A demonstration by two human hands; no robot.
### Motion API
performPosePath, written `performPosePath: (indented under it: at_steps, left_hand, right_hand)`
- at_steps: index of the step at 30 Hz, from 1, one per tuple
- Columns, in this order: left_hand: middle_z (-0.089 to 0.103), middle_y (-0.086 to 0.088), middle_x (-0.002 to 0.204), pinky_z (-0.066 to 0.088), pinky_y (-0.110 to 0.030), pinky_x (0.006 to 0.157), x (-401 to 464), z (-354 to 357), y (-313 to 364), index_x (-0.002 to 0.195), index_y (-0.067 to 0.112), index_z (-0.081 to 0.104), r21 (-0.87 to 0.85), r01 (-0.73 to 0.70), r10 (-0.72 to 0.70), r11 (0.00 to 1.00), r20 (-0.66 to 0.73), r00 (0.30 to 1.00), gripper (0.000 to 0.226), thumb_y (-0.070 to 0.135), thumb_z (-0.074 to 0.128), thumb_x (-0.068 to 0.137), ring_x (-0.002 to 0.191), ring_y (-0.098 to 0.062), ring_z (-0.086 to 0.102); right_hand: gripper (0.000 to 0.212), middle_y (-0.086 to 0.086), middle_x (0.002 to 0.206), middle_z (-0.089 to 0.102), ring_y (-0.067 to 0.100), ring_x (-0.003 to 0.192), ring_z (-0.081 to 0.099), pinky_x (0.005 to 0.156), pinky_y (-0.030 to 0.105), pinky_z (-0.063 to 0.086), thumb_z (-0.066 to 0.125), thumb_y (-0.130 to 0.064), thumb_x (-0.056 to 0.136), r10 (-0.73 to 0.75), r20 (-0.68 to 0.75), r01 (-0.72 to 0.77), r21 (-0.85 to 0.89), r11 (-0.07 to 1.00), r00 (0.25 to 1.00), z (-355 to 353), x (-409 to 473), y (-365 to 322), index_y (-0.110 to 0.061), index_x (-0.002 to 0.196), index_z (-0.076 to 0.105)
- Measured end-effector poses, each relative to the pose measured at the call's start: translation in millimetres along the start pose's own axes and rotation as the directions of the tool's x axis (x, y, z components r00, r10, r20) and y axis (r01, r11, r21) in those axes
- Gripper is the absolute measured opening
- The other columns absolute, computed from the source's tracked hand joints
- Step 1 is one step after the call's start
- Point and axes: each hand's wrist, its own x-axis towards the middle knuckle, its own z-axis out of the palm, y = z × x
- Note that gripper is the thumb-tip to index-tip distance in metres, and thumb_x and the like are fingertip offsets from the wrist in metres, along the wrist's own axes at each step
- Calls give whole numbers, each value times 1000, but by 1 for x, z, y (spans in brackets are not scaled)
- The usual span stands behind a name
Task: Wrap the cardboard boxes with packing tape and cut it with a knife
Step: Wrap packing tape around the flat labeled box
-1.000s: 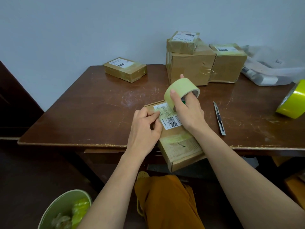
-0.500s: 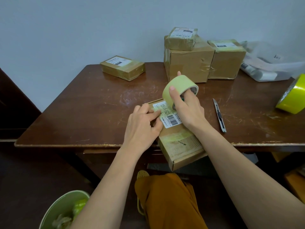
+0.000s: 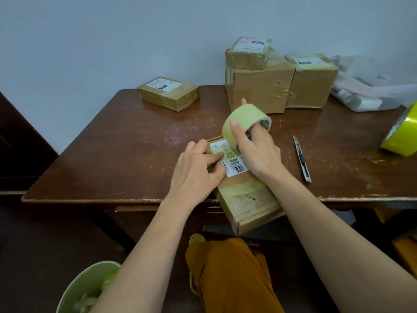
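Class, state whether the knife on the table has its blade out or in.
Cannot tell: the knife lies flat on the table, too small to see.

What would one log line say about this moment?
step: taping box | right hand: holds tape roll on box | left hand: presses tape end on label | knife: on table, untouched

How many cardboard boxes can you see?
5: one under the hands, a flat one at the table's back left, a big one at the back, a small one on top, one beside it.
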Motion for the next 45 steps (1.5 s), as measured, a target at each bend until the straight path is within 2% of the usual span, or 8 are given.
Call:
performPosePath:
  at_steps: [6, 11, 17, 24, 30, 36, 42, 45]
  left_hand:
    - [43, 6, 91, 46, -41, 78, -4, 4, -2, 123, 17, 69, -35, 18, -19, 999, -13, 1000, 31, 23, 61, 94, 88, -14, 34]
    - [37, 9, 89, 27, -31, 73, 4, -2, 1, 117, 20, 73, 128, -32, 26, 991, 48, 998, 30, 26, 59, 91, 85, -11, 28]
    - [54, 0, 140, 38, -26, 106, 0, 5, 6, 129, 4, 63, -162, 30, -7, 986, 141, 990, 33, 13, 53, 98, 126, -17, 51]
    - [37, 3, 156, 24, -28, 117, -1, 2, 11, 145, 11, 46, -175, 102, -66, 979, 201, 977, 45, 16, 49, 101, 145, -17, 31]
    - [19, 2, 163, 14, -2, 98, -1, 0, 9, 145, 6, 45, -100, 132, -107, 986, 220, 970, 47, 18, 50, 100, 142, -13, 33]
    - [17, 2, 164, 20, -7, 98, 1, -2, 11, 146, 8, 44, -85, 133, -109, 987, 246, 963, 48, 19, 49, 101, 142, -15, 35]
    - [17, 5, 163, 22, -11, 104, 1, -3, 10, 147, 9, 44, -103, 147, -115, 984, 272, 955, 47, 19, 48, 101, 144, -11, 32]
    - [17, 5, 163, 22, -13, 106, 1, -2, 11, 147, 8, 43, -90, 136, -107, 987, 269, 957, 48, 19, 48, 101, 144, -11, 32]
  right_hand:
    - [64, -11, 133, 55, 17, 118, 56, 84, 37, 33, 21, -75, 87, -6, -4, 6, 4, 1000, 1000, 0, 1, 0, -63, 147, 2]
    - [62, -9, 131, 57, 16, 123, 51, 84, 36, 32, 22, -72, 89, -16, 10, 16, -36, 999, 1000, 0, 0, -1, -63, 147, 1]
    - [76, -10, 129, 56, 12, 115, 51, 83, 36, 33, 28, -79, 80, -8, 6, 8, 32, 999, 1000, 0, 0, -2, -55, 150, 13]
    - [81, -9, 112, 63, 15, 107, 60, 96, 49, 49, 52, -62, 82, -7, -47, 18, 238, 971, 999, -4, 0, -3, -42, 154, 23]
    - [71, -13, 99, 65, 9, 98, 62, 92, 45, 53, 60, -48, 89, 29, -131, 16, 332, 943, 991, -3, 2, -2, -35, 153, 32]
    - [34, -40, 99, 59, 13, 100, 62, 94, 49, 52, 66, -29, 90, 85, -219, 20, 436, 900, 972, 3, 5, -10, -18, 123, 62]
    - [29, -29, 88, 63, 17, 102, 64, 102, 50, 45, 65, -36, 83, 177, -309, -65, 341, 938, 934, -10, 12, 5, -33, 112, 65]
    - [57, -16, 102, 66, 18, 103, 63, 102, 49, 46, 67, -31, 86, 216, -273, -119, 331, 936, 937, -8, 13, 4, -26, 141, 52]
